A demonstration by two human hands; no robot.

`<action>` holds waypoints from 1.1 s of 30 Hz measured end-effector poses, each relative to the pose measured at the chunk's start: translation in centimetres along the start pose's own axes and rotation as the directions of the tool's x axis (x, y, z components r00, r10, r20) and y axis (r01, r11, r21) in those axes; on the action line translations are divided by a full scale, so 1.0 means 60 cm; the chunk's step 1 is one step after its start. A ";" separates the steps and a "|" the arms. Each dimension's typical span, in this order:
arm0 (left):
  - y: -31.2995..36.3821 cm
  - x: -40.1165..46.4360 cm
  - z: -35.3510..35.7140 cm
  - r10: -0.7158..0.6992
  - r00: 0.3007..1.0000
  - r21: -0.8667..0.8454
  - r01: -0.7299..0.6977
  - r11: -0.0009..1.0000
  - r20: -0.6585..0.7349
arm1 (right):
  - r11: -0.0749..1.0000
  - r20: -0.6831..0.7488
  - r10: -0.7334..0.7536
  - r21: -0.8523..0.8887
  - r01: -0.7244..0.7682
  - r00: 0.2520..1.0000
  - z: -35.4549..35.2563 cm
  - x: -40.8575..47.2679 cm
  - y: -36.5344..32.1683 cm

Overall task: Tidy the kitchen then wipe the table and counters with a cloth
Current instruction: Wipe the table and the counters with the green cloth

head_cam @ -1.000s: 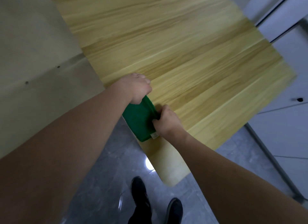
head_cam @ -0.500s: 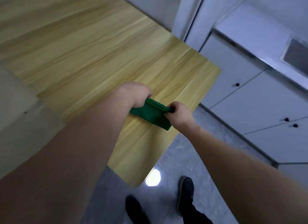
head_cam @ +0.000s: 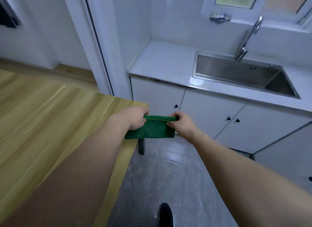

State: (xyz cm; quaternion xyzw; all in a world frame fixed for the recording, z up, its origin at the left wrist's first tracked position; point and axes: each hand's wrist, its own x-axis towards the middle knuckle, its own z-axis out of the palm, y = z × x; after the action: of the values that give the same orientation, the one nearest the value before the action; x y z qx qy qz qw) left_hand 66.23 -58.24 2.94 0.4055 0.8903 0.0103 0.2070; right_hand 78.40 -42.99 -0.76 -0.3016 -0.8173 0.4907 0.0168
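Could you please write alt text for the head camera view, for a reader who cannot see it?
Two bare hands, left hand and right hand, hold a folded green cloth taut between them beyond the corner of a wooden table. Ahead stands a white counter with a steel sink and faucet.

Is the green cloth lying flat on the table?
No, the green cloth hangs in the air past the table corner, held by the left hand and right hand.
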 end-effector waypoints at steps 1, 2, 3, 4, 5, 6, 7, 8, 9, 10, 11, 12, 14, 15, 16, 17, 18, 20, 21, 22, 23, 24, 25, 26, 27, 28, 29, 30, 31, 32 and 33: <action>0.017 0.025 -0.016 0.010 1.000 0.003 -0.010 1.000 -0.006 | 1.000 -0.010 -0.009 0.007 0.009 1.000 -0.026 0.021 0.002; 0.034 0.047 -0.030 0.023 1.000 0.013 -0.023 1.000 -0.018 | 1.000 -0.025 -0.017 0.015 0.017 1.000 -0.050 0.042 0.005; 0.055 0.082 -0.052 0.028 0.999 0.036 -0.027 0.999 -0.032 | 0.999 -0.046 -0.024 0.032 0.025 0.999 -0.083 0.072 0.008; 0.060 0.097 -0.061 0.034 0.998 0.049 -0.031 0.998 -0.048 | 0.998 -0.061 -0.033 0.045 0.036 0.998 -0.097 0.086 0.006; 0.066 0.110 -0.069 0.037 0.998 0.062 -0.033 0.998 -0.055 | 0.998 -0.075 -0.039 0.054 0.044 0.996 -0.109 0.099 0.004; 0.074 0.130 -0.079 0.044 0.997 0.068 -0.040 0.997 -0.063 | 0.996 -0.089 -0.044 0.072 0.051 0.995 -0.127 0.116 0.003; 0.081 0.149 -0.087 0.044 0.997 0.069 -0.040 0.997 -0.057 | 0.995 -0.099 -0.050 0.086 0.058 0.994 -0.144 0.133 0.003; 0.090 0.176 -0.103 0.049 0.997 0.074 -0.045 0.996 -0.056 | 0.993 -0.104 -0.057 0.097 0.067 0.993 -0.165 0.160 0.001; 0.092 0.187 -0.109 0.051 0.998 0.074 -0.047 0.996 -0.046 | 0.993 -0.105 -0.057 0.096 0.067 0.993 -0.176 0.172 0.000; 0.095 0.206 -0.121 0.050 0.998 0.067 -0.047 0.997 -0.042 | 0.992 -0.111 -0.060 0.102 0.072 0.992 -0.189 0.194 -0.003; 0.096 0.232 -0.132 0.044 0.998 0.052 -0.041 0.998 -0.046 | 0.991 -0.119 -0.057 0.117 0.071 0.991 -0.203 0.219 -0.005; 0.095 0.255 -0.140 0.044 0.997 0.034 -0.042 0.999 -0.056 | 0.988 -0.126 -0.057 0.134 0.074 0.990 -0.212 0.244 -0.005; 0.088 0.299 -0.152 0.041 0.997 0.006 -0.040 0.999 -0.060 | 0.988 -0.119 -0.053 0.137 0.069 0.991 -0.222 0.293 -0.009; 0.081 0.328 -0.160 0.029 0.998 -0.016 -0.029 0.999 -0.053 | 0.990 -0.115 -0.049 0.127 0.063 0.992 -0.225 0.323 -0.013; 0.073 0.355 -0.167 0.022 0.999 -0.039 -0.024 0.999 -0.049 | 0.991 -0.113 -0.049 0.119 0.063 0.992 -0.227 0.354 -0.016; 0.063 0.382 -0.173 0.008 0.999 -0.065 -0.010 0.998 -0.040 | 0.992 -0.108 -0.050 0.113 0.062 0.993 -0.227 0.384 -0.020; 0.053 0.411 -0.179 -0.008 0.999 -0.096 0.004 0.995 -0.039 | 0.992 -0.101 -0.056 0.104 0.066 0.993 -0.228 0.418 -0.025; 0.032 0.463 -0.184 -0.045 0.998 -0.168 0.037 0.985 -0.046 | 0.994 -0.087 -0.072 0.073 0.078 0.994 -0.228 0.477 -0.039; 0.019 0.495 -0.188 -0.066 0.997 -0.215 0.055 0.975 -0.043 | 0.995 -0.081 -0.074 0.059 0.078 0.994 -0.228 0.513 -0.047; 0.006 0.530 -0.191 -0.083 0.996 -0.264 0.071 0.962 -0.032 | 0.996 -0.080 -0.071 0.043 0.075 0.994 -0.228 0.553 -0.053; -0.008 0.573 -0.198 -0.099 0.995 -0.307 0.092 0.947 -0.007 | 0.998 -0.073 -0.066 0.018 0.067 0.995 -0.230 0.598 -0.063; -0.015 0.594 -0.198 -0.102 0.995 -0.326 0.101 0.940 0.012 | 0.997 -0.059 -0.071 -0.020 0.069 0.996 -0.231 0.620 -0.069; -0.023 0.620 -0.203 -0.109 0.994 -0.341 0.112 0.933 0.027 | 0.995 -0.041 -0.071 -0.068 0.068 0.997 -0.233 0.650 -0.077; -0.032 0.647 -0.208 -0.114 0.993 -0.363 0.118 0.924 0.031 | 0.993 -0.029 -0.069 -0.102 0.065 0.997 -0.236 0.684 -0.083; -0.039 0.671 -0.212 -0.123 0.992 -0.386 0.125 0.914 0.030 | 0.990 -0.021 -0.066 -0.129 0.063 0.998 -0.238 0.712 -0.090; -0.049 0.696 -0.215 -0.134 0.991 -0.413 0.131 0.901 0.021 | 0.988 -0.012 -0.065 -0.144 0.063 0.998 -0.240 0.744 -0.096; -0.058 0.716 -0.217 -0.152 0.988 -0.436 0.144 0.888 0.017 | 0.985 0.001 -0.064 -0.162 0.063 0.998 -0.240 0.773 -0.104; -0.071 0.738 -0.218 -0.173 0.985 -0.459 0.162 0.873 0.020 | 0.982 0.018 -0.057 -0.177 0.059 0.998 -0.237 0.807 -0.112; -0.081 0.752 -0.218 -0.195 0.980 -0.479 0.183 0.858 0.025 | 0.979 0.034 -0.050 -0.198 0.055 0.998 -0.233 0.832 -0.119; -0.092 0.766 -0.218 -0.222 0.974 -0.504 0.207 0.839 0.031 | 0.973 0.053 -0.048 -0.221 0.058 0.997 -0.227 0.858 -0.126; -0.106 0.781 -0.219 -0.257 0.966 -0.533 0.239 0.812 0.042 | 0.968 0.079 -0.045 -0.244 0.063 0.996 -0.219 0.885 -0.135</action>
State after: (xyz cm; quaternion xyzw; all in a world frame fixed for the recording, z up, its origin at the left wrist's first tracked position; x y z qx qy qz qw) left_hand 29.29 -26.54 -3.12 0.2124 0.9004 0.2367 0.2967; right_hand 35.38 -8.29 -1.63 -0.2611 -0.8797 0.3957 -0.0372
